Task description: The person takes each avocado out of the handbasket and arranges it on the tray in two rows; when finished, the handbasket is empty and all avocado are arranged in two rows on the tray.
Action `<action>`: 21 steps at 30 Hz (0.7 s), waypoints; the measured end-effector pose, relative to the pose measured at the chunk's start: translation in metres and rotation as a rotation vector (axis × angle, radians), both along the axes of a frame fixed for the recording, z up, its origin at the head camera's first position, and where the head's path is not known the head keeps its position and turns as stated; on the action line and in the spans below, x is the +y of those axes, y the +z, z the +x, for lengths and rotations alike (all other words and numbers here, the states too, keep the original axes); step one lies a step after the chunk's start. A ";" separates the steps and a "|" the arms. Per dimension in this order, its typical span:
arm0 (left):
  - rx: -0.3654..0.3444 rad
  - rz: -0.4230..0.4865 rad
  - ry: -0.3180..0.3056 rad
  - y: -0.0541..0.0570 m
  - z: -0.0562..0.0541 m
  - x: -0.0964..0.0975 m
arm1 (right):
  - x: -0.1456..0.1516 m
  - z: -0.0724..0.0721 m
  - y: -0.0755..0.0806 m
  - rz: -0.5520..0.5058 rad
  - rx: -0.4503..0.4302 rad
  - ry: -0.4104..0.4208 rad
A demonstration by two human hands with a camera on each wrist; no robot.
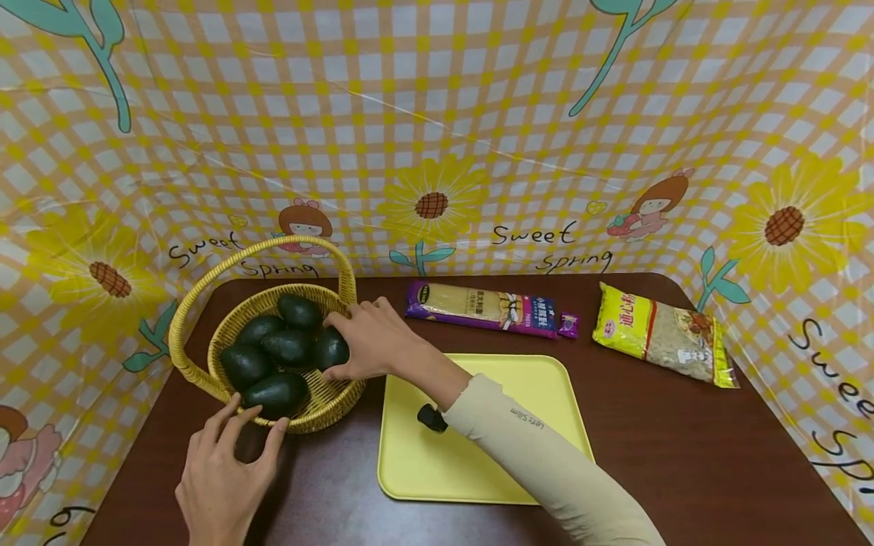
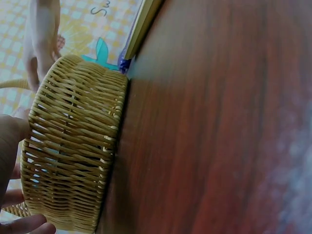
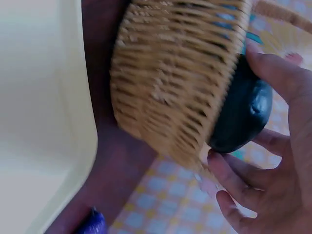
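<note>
Desk [image 1: 683,455]: carries everything; tray [image 1: 437,462] near its middle.
Basket [image 1: 331,415]: at the desk's far left corner.
Left hand [image 1: 225,470]: thumb and fingers spread wide, touching the basket's near rim.
Right hand [image 1: 374,341]: thumb and fingers part-curled, gripping one avocado from opposite sides, gap set by its width.
Avocado [image 1: 334,350]: inside the basket at its right rim, beside five others.

Seen sideways, the woven basket [image 2: 73,146] stands on the reddish-brown table [image 2: 219,122], the left hand [image 2: 7,146] at its rim with thumb and fingers spread apart. Farther along that rim is the right hand [image 2: 43,44], before a checked cloth [image 2: 80,17]; a purple thing [image 2: 124,63] shows just past the basket.
</note>
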State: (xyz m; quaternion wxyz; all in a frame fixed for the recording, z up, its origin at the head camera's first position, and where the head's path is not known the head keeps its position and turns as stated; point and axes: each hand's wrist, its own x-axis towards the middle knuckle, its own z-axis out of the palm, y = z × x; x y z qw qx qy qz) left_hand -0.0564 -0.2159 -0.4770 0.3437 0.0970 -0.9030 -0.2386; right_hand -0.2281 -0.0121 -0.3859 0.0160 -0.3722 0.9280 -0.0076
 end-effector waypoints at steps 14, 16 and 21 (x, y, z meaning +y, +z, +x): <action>-0.025 0.009 0.013 0.001 0.000 0.000 | 0.088 0.007 0.003 -0.293 0.038 -0.057; -0.028 0.010 0.013 0.002 0.000 0.000 | 0.096 0.010 -0.003 -0.290 0.041 -0.062; -0.026 0.017 0.007 0.001 0.000 0.001 | 0.110 0.018 -0.022 -0.254 -0.001 -0.055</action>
